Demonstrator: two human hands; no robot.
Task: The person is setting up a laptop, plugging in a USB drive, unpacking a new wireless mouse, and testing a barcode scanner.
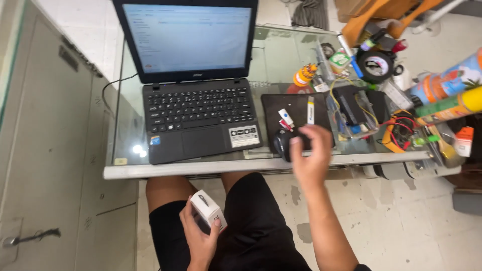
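My left hand (199,236) rests on my lap and holds a small white box (206,209) with a dark picture on its top. My right hand (311,156) reaches over the front edge of the glass desk (281,55), fingers spread just above a black computer mouse (284,143). I cannot tell if it touches the mouse. The mouse lies on a black mouse pad (296,108), beside a white stick-shaped item (310,110) and a small white and blue piece (285,118).
An open black laptop (197,113) with a lit screen stands at the desk's left. To the right lie tangled wires (399,131), a tape roll (376,65), spray cans (447,83), a small orange bottle (304,76) and a paintbrush (444,145). A grey metal cabinet (50,150) stands at left.
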